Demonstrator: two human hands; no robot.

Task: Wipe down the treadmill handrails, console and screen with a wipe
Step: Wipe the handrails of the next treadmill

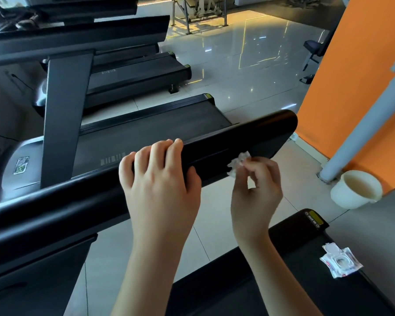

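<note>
The step in hand is the handrail. The left grip [160, 179] is closed on the handrail [78, 213]: its fingers curl over the top edge and the thumb lies on the near face, steadying the person against the bar. The right grip [258, 185] pinches a small crumpled wipe [238, 161] between thumb and fingertips. It presses the wipe to the near face of the rail, just beside the left grip and towards the rail's rounded far end.

Only a short run of rail lies between the wipe and that end, so this stroke looks close to its limit. The part under and behind the left grip probably remains to be done. Console and screen are out of view, so I judge the task to be at an early stage.

The next move calls for drawing the wipe along to the end cap with firm contact. Then the left grip must lift or shift so the wipe can pass beneath it.

A wipe pack [340, 262] lies lid-open on what seems to be the treadmill deck [283, 281] at lower right, and a cup [356, 189] sits near the pillar.
</note>
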